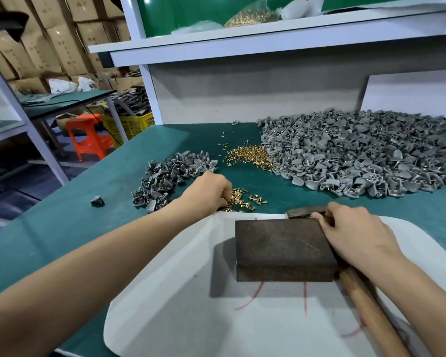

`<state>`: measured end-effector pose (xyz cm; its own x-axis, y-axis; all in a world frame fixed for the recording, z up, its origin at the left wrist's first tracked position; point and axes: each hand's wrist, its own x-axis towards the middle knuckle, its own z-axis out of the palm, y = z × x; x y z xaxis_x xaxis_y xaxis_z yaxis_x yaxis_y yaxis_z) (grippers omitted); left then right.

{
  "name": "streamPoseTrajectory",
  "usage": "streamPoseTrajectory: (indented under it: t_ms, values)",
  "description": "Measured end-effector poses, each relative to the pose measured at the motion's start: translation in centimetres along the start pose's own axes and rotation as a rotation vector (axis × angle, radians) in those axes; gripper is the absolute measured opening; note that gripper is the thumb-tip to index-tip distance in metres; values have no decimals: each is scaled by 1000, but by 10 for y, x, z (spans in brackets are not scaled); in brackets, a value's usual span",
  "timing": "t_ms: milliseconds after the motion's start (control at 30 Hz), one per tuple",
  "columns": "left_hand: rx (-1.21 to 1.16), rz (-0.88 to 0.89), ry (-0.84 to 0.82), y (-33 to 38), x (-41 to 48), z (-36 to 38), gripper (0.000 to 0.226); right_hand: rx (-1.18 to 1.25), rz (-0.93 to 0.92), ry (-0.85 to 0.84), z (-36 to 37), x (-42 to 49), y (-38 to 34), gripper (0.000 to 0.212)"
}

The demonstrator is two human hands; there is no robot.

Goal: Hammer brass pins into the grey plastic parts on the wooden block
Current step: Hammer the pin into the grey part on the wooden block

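Brass pins: small flat-headed brass pins point(245, 199) lie in a loose scatter on the green table mat point(62, 228), just beyond the far edge of the white sheet point(191, 305). A bigger drift of the same pins point(250, 155) lies farther back, against the large heap.
Left hand: the left hand point(209, 191) reaches into the near scatter with its fingers curled down among the pins. I cannot tell whether it has pinched one yet.
Right hand: the right hand point(350, 233) is wrapped round the wooden-handled hammer point(363, 297) close under its dark metal head. The head sits just behind the block's far right corner.
Wooden block: the dark rectangular wooden block point(281, 246) sits on the white sheet. Its top is bare, with no grey part and no pin on it.
Large heap: grey wedge-shaped plastic parts point(358, 153) are piled at the right rear. Brass shows in many of them, so these look finished.
Small heap: a smaller pile of grey parts point(170, 176) lies left of the pins with no brass visible. It is probably the stock still to do.
Stage: this looks like a pause between pieces. A pin is being fetched, a part has yet to go on the block, and no blow is ready.
Remaining: going by the two heaps, most of the work seems done and the smaller share is left.
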<state>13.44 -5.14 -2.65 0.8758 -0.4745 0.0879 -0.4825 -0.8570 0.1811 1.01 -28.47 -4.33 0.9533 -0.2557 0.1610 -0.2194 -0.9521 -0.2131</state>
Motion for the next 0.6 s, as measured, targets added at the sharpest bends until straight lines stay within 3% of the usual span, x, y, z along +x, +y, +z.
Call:
streamPoseTrajectory:
  t_ms: [267,333,433,467,533,600]
  values:
    - [-163,-34,111,-2,-2,-4,5,21,33,-2,-4,-2,-1,33]
    - [-296,-60,199,4,-7,-11,6,87,41,97,-6,-2,-2,29]
    - [-761,-3,275,30,-21,-24,7,444,-134,423,-15,-3,-3,17]
    - [-928,40,249,41,-27,-25,8,600,-206,454,-19,-6,-7,13]
    - [-1136,113,194,64,-37,-20,12,839,-312,386,-23,-11,-16,5]
    - [-1252,139,170,81,-43,-9,14,940,-349,294,-20,-15,-22,12]
